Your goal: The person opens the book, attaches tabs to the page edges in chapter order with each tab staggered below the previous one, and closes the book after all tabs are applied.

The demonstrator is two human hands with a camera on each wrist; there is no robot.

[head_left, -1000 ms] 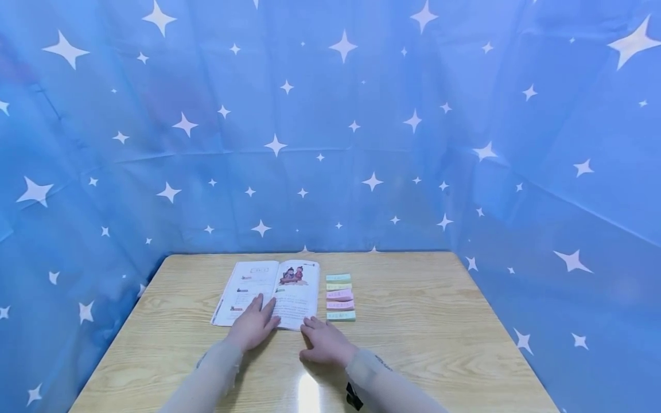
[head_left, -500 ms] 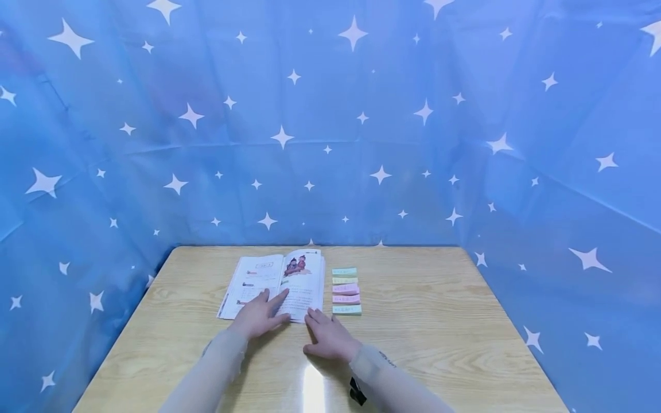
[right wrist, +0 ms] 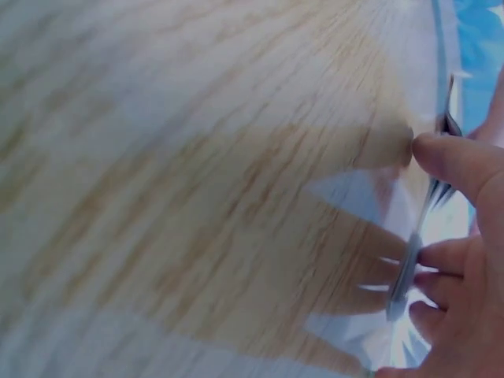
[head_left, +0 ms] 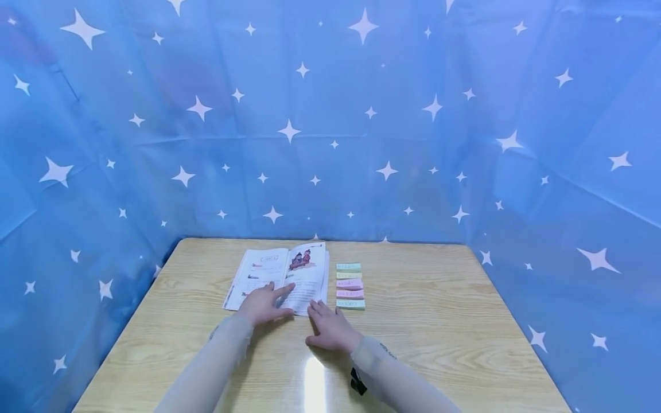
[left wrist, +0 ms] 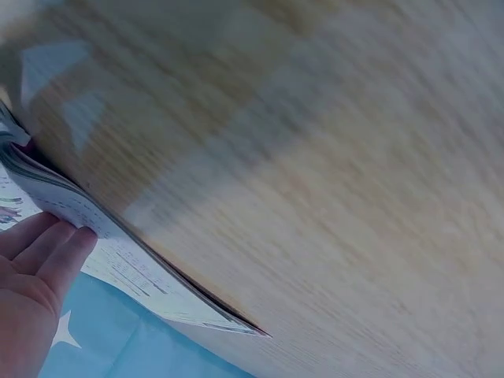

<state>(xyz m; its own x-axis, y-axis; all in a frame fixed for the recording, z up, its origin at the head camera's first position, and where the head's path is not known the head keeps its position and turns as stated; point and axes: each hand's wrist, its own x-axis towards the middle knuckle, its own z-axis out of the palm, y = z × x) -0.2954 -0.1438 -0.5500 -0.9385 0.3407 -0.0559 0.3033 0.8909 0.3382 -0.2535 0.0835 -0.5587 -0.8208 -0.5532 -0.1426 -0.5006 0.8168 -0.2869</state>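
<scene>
An open book (head_left: 310, 281) with printed pages and a coloured drawing of figures lies on the table. My left hand (head_left: 264, 304) rests on the lower part of the book near its spine, fingers extended across the pages. In the left wrist view its fingertips (left wrist: 75, 240) press on the paper. My right hand (head_left: 333, 330) is at the book's lower right corner, fingertips touching the near edge, thumb apart on the table side. The right wrist view shows its fingers (right wrist: 445, 264) against the book's edge (right wrist: 405, 272). Neither hand grips anything.
Several paper strips (head_left: 350, 285) in green, yellow and pink, with handwriting, lie in a column right of the book. The wooden table (head_left: 439, 327) extends to both sides. A blue star-patterned curtain (head_left: 330, 155) hangs behind it and along its sides.
The top right page has shifted leftward at its outer edge, showing pages beneath. My left fingers have spread more towards the right page. The whole head view has shifted slightly.
</scene>
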